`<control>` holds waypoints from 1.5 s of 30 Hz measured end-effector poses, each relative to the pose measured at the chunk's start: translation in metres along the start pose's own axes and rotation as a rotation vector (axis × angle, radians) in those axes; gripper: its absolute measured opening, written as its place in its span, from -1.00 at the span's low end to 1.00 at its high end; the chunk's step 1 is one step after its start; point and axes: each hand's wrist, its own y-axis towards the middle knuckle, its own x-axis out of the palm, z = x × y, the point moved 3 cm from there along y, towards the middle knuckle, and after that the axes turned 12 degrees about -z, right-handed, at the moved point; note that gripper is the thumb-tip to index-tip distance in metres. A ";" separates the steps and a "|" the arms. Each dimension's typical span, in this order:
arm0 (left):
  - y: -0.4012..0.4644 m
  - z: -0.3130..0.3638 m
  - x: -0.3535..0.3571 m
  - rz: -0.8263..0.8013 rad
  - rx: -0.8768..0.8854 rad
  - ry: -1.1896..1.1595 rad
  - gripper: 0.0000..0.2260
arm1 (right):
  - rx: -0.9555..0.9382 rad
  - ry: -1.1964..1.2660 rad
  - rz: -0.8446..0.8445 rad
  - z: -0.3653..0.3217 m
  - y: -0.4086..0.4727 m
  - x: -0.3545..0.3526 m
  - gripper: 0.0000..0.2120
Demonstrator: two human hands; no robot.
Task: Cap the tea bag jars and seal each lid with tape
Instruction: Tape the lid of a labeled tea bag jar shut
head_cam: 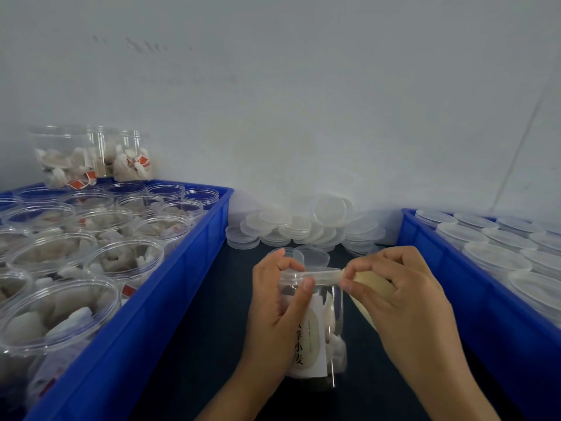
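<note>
At far left I see a blue crate [194,253], cut off by the frame edge, packed with open clear jars of tea bags [124,259]; two more filled jars [91,156] stand stacked behind it against the wall; their contents blur into pale shapes with red tags. At centre, on the dark tabletop [206,344], stands the labelled jar [318,335], upright and capped; its label carries dark characters, partly covered. My left hand [276,302] wraps the jar's upper wall, thumb pressing the lid rim, fingers curled behind it and mostly hidden. A strip of clear tape [321,274] runs along the lid edge toward my right hand [397,293], whose thumb and forefinger pinch the strip's end; the remaining fingers curl round a pale tape roll [375,287], largely concealed by the palm. Behind lies a heap of loose clear lids [303,226]. At right, a second blue crate [455,287], cropped, holds capped jars [491,253]; their contents cannot be made out.
</note>
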 end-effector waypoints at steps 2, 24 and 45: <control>0.000 0.004 0.000 0.026 0.032 0.048 -0.78 | 0.031 -0.092 -0.060 0.002 0.001 0.000 -0.90; -0.001 0.007 0.006 -0.038 -0.027 -0.025 -0.70 | 0.098 0.308 -0.176 0.003 0.005 0.007 -0.81; -0.001 0.005 0.007 -0.069 -0.080 -0.069 -0.58 | 0.032 0.173 -0.142 0.004 0.005 0.014 -0.84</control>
